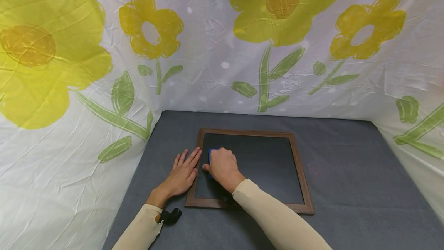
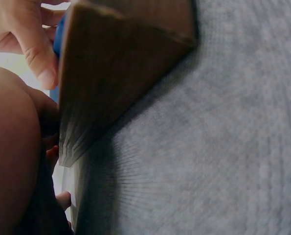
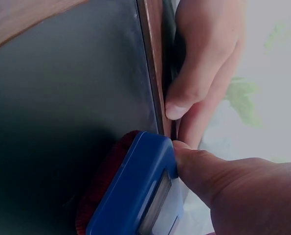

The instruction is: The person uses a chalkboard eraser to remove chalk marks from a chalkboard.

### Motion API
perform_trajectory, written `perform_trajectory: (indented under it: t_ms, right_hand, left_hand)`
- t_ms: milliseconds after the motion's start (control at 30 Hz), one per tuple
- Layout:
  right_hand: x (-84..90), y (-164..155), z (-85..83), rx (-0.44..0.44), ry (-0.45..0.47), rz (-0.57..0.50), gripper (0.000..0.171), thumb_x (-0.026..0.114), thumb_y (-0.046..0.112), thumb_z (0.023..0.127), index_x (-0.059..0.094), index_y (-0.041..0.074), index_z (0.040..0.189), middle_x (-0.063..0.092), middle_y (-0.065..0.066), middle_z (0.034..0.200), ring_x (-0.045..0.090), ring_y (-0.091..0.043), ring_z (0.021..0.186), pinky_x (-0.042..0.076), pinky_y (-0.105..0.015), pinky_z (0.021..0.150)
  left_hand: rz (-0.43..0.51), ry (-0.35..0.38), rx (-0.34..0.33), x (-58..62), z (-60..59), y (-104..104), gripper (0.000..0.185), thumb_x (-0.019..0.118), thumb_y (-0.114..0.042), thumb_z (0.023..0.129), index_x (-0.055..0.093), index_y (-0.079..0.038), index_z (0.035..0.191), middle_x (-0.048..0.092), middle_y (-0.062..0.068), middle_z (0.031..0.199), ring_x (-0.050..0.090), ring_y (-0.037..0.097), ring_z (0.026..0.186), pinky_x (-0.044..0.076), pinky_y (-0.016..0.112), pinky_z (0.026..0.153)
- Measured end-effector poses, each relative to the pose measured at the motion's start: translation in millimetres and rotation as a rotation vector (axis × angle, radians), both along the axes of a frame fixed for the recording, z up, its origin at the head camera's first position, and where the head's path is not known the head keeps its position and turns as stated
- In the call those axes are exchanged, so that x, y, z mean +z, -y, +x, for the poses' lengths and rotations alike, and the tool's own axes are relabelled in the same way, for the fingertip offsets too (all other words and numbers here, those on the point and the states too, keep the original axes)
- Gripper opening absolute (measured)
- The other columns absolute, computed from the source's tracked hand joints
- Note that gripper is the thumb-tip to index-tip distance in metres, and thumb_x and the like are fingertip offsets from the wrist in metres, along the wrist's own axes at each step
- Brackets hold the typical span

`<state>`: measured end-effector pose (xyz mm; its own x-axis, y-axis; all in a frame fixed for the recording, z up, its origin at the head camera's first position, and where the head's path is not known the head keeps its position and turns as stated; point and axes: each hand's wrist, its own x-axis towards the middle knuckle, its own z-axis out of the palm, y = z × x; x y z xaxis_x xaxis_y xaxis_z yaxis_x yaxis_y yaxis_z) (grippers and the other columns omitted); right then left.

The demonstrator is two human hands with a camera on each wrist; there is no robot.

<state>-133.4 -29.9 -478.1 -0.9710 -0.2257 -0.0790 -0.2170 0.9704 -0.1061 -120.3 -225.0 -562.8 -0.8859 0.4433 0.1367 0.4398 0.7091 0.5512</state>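
Eraser [image 1: 210, 153], long axis near-to-far, sits gripped in my right hand [image 1: 223, 167] at the chalkboard [image 1: 263, 165]'s left edge, my flat, relaxed left hand [image 1: 183, 173] steadying the frame [image 1: 198, 153] just left of it.

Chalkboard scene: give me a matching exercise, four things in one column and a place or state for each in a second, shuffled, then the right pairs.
Things:
1. left hand
2. right hand
3. eraser
4. chalkboard

Places or states:
A. lies flat on the grey mat, framed in brown wood
B. fingers straight, resting beside the frame's left edge
C. blue, with a red pad pressed on the dark surface
D. curled round the eraser, near the board's left side

Pairs: 1-B, 2-D, 3-C, 4-A
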Motion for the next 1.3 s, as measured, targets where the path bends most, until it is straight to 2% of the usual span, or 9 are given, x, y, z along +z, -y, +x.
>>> perform_trajectory:
  t_ms: [233,467,633,833,967,1200,1300]
  right_hand:
    - [-1.0,8.1,-1.3,0.023,-0.016,0.006,0.052,0.079,0.062,0.093,0.088,0.012,0.099,0.075,-0.005,0.073,0.066,-0.018,0.05,0.053,-0.03,0.042]
    - [0.3,10.8,-0.1,0.053,-0.037,-0.022,0.05,0.08,0.061,0.094,0.088,0.012,0.094,0.073,-0.004,0.071,0.064,-0.017,0.048,0.05,-0.028,0.04]
    - [-1.4,10.1,-0.2,0.061,-0.044,-0.036,0.047,0.08,0.059,0.094,0.086,0.013,0.086,0.068,-0.002,0.065,0.061,-0.016,0.046,0.047,-0.026,0.039]
    - [-1.7,10.7,-0.1,0.058,-0.045,-0.022,0.049,0.079,0.061,0.095,0.087,0.013,0.088,0.069,-0.003,0.065,0.06,-0.016,0.045,0.046,-0.026,0.038]
    - [-2.2,10.8,0.0,0.05,-0.05,-0.021,0.05,0.079,0.061,0.095,0.087,0.013,0.09,0.072,-0.004,0.068,0.062,-0.017,0.046,0.048,-0.027,0.039]
    - [-1.2,7.8,-0.7,0.038,-0.035,-0.058,0.052,0.08,0.061,0.093,0.087,0.01,0.1,0.079,-0.009,0.081,0.07,-0.022,0.055,0.055,-0.031,0.044]
    - [0.1,6.0,0.2,0.035,-0.024,-0.064,0.054,0.08,0.061,0.093,0.087,0.009,0.104,0.08,-0.009,0.084,0.072,-0.023,0.058,0.057,-0.031,0.047]
  left_hand:
    - [-0.061,0.066,0.021,10.8,2.0,-2.4,0.063,0.046,-0.015,0.114,0.03,-0.006,0.173,0.024,0.012,0.183,0.015,0.055,0.166,0.006,0.075,0.129]
    - [-0.035,0.051,0.021,8.8,2.8,-1.7,0.061,0.046,-0.016,0.114,0.033,-0.004,0.172,0.026,0.014,0.182,0.016,0.057,0.165,0.007,0.077,0.127]
    - [-0.064,0.072,0.03,8.3,2.4,-1.0,0.062,0.045,-0.016,0.115,0.029,-0.007,0.174,0.023,0.01,0.184,0.013,0.054,0.167,0.005,0.075,0.129]
    - [-0.078,0.078,0.032,8.5,1.8,-1.1,0.063,0.046,-0.015,0.114,0.028,-0.007,0.174,0.021,0.009,0.184,0.012,0.053,0.168,0.005,0.075,0.129]
    - [-0.065,0.073,0.025,7.7,1.4,-0.7,0.062,0.046,-0.015,0.114,0.03,-0.006,0.174,0.023,0.011,0.184,0.013,0.054,0.167,0.006,0.076,0.129]
    - [-0.016,0.043,0.011,-5.3,-2.4,2.9,0.062,0.046,-0.018,0.115,0.032,-0.009,0.174,0.024,0.009,0.184,0.013,0.055,0.166,0.005,0.077,0.127]
    - [0.01,0.033,0.002,-7.3,-2.5,3.4,0.061,0.045,-0.021,0.115,0.032,-0.011,0.174,0.024,0.007,0.184,0.014,0.056,0.165,0.004,0.078,0.127]
